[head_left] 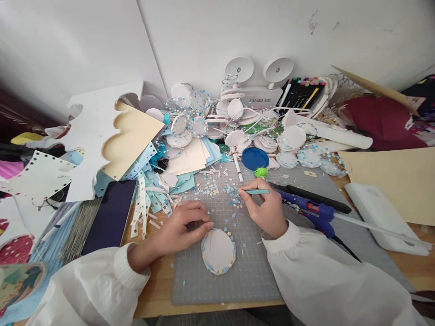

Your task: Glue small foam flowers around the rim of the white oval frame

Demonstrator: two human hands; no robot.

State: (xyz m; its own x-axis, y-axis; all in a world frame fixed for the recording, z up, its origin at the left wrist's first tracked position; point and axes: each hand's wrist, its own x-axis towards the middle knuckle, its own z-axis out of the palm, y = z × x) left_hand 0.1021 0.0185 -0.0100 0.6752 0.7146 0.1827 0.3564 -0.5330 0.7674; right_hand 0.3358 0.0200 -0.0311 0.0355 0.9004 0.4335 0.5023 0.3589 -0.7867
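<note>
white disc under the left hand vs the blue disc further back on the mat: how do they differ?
Colour: the white disc is pale with a rim of small blue and yellow bits; the blue disc is solid dark blue and plain.
Contact: the left hand rests its fingertips on the white disc's edge; nothing touches the blue disc.
Place: white disc lies nearer the person, blue disc near the clutter.
Both lie flat on the grey cutting mat.

bright, even light | soft shadows | sharp centre | edges bowed
</note>
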